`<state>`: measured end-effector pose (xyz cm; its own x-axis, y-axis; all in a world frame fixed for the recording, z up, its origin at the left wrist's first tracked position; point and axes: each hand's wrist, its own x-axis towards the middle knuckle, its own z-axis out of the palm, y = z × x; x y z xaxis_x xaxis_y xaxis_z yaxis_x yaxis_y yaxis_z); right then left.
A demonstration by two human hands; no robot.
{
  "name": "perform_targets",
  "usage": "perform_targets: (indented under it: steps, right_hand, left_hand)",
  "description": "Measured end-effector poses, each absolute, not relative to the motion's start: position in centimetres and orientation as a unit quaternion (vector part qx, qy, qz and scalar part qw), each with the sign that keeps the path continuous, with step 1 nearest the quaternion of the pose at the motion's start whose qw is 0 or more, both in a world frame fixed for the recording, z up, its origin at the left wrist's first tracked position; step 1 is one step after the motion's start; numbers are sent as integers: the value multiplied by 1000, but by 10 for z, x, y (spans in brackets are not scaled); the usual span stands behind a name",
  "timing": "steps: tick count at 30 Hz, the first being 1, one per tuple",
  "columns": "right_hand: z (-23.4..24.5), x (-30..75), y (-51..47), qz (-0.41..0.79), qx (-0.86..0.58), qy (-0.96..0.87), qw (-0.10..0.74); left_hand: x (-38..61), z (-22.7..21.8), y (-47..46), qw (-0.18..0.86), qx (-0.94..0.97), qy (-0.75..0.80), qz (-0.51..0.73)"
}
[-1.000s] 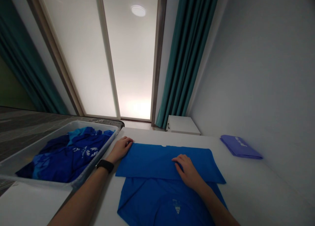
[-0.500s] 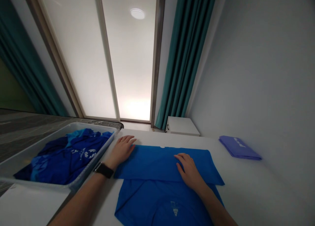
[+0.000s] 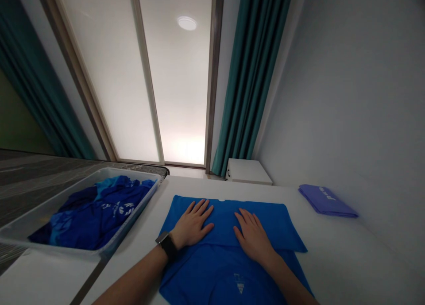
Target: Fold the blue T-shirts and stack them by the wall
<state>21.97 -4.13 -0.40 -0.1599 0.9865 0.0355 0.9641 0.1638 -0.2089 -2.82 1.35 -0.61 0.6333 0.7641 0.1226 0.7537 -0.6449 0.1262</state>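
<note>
A blue T-shirt (image 3: 229, 260) lies on the white table in front of me, its far part folded over toward me in a wide band. My left hand (image 3: 192, 224), with a black watch on the wrist, rests flat on the left half of that band, fingers spread. On the right half lies my right hand (image 3: 254, 236), palm down with its fingers stretched out. Neither hand grips the cloth. A small pale print shows near the collar, close to the bottom of the view.
To the left stands a translucent plastic bin (image 3: 109, 247) holding crumpled dark-blue clothes (image 3: 99, 214). A folded purple garment (image 3: 327, 201) lies on the table (image 3: 335, 256) at the right, near the wall. Beyond the far edge is a white cabinet (image 3: 249, 171).
My left hand has moved right, from the band's left edge onto its surface. My right hand has stayed nearly in place on the shirt.
</note>
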Motion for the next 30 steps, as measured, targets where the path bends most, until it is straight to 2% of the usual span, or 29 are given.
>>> perform_targets:
  steps: [10,21,26,30]
  right_hand:
    - [7,193,-8,86,-621,-777,56]
    - [-13,266,-13,84,-669,-734,82]
    - [-16,313,-40,13,-664,-733,145]
    - [-18,351,-67,-69,-737,-649,175]
  left_hand:
    - [-31,-19,19,-1,908,405,112]
    - [-42,-11,29,-2,922,372,105]
    - [-53,-10,42,1,931,354,92]
    - [-36,-6,37,4,920,380,96]
